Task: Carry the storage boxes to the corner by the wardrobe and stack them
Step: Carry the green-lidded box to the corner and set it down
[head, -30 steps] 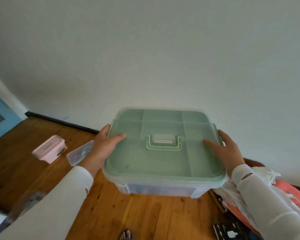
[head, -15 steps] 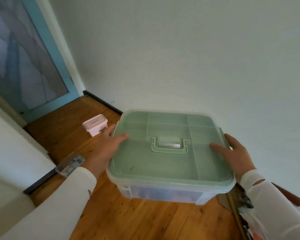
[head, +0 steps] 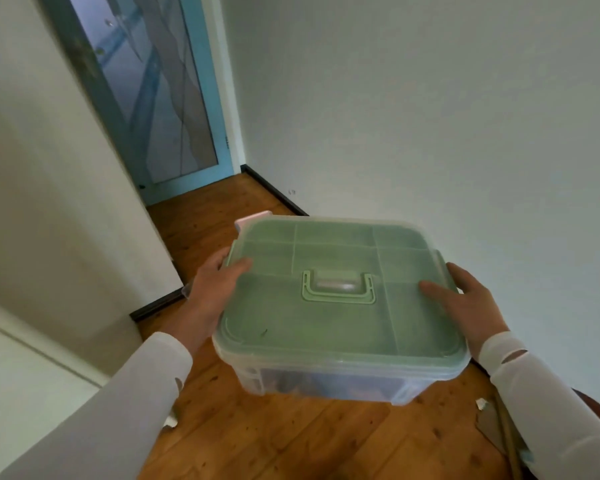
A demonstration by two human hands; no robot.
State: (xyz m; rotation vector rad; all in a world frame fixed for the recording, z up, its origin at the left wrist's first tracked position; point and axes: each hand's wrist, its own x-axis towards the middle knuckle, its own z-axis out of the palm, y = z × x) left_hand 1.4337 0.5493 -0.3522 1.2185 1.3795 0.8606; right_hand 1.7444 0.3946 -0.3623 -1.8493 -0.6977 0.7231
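I log a leftward turn: door [head: 153, 98] now ahead, pink box [head: 253, 216] almost hidden behind the storage box [head: 340, 317]. Grip unchanged: left hand [head: 210, 292] and right hand [head: 465, 303] clasp its sides, above the floor [head: 291, 445]; carry ongoing.

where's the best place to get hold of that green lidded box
Probably by its two opposite sides, one hand coming from each, thumbs over the lid rim, as the left hand and right hand hold the storage box now. It is wide and level, and its handle lies folded flat.
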